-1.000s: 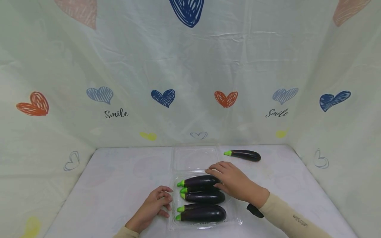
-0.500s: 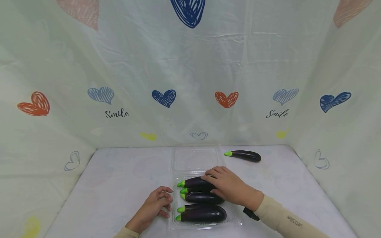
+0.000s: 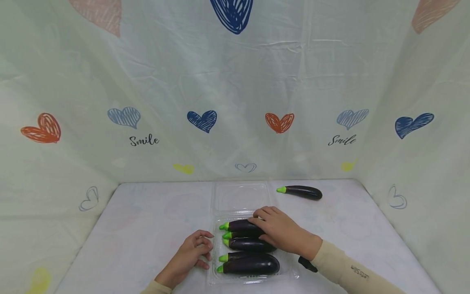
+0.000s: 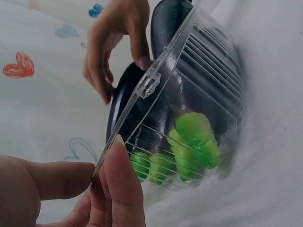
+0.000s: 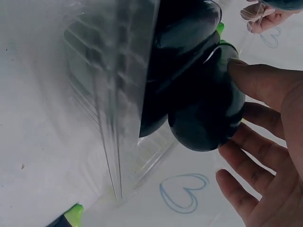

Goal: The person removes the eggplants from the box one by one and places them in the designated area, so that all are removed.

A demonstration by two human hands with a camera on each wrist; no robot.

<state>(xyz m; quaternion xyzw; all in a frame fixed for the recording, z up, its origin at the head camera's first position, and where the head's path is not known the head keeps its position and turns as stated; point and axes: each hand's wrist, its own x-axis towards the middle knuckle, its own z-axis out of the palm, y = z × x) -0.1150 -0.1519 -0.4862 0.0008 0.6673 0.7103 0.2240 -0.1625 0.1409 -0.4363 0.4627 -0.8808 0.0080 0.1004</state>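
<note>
A clear plastic tray holds several dark purple eggplants with green stems pointing left. My right hand lies over the right ends of the far eggplants, fingers stretched along them. In the right wrist view its thumb presses an eggplant while the other fingers stay fairly straight. My left hand is at the tray's left rim. The left wrist view shows my left hand pinching that rim between thumb and finger, with the green stems behind the ribbed wall.
The tray's open lid lies flat behind it. One loose eggplant lies on the white table at the back right. Cloth walls printed with hearts close in the table on three sides.
My right hand has slid a little to the left over the far eggplants. The left hand has stayed at the tray's rim.
</note>
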